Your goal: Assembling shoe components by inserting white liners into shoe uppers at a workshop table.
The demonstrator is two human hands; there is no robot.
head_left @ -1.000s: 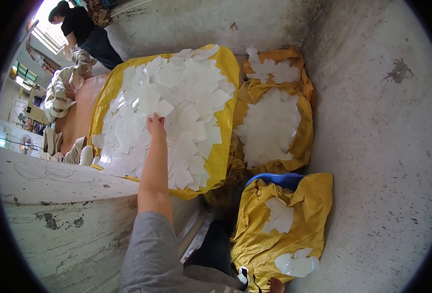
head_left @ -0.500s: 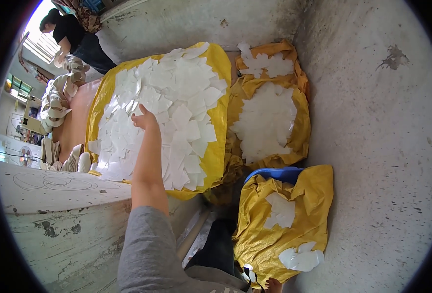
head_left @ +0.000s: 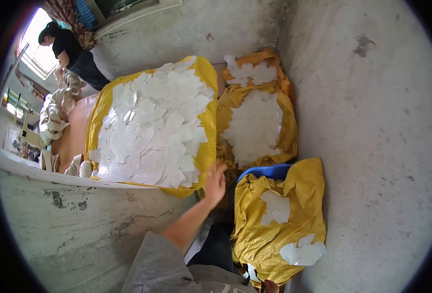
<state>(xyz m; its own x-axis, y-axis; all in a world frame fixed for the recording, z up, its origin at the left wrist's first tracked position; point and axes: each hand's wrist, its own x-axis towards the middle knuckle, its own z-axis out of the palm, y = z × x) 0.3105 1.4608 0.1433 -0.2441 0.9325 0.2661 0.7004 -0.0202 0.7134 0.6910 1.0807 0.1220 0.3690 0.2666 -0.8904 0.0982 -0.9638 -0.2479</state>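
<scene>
Clearly, I see the left hand (head_left: 216, 184) near the yellow sheet (head_left: 211, 112) with white pieces (head_left: 150, 134), its grip loosely spread, holding nothing; of the right hand (head_left: 271, 287), I cannot tell.

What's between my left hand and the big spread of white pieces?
In the head view, the bare edge strip of the yellow sheet lies between your left hand and the white pieces.

The person's left hand (head_left: 215, 184), at the white pieces (head_left: 150, 122) a second ago and above them half a second ago, is now off the pile, by the yellow sheet's (head_left: 208, 129) near right corner, fingers extended and blurred. Its forearm (head_left: 190, 223), upright before, now slants rightward.
</scene>
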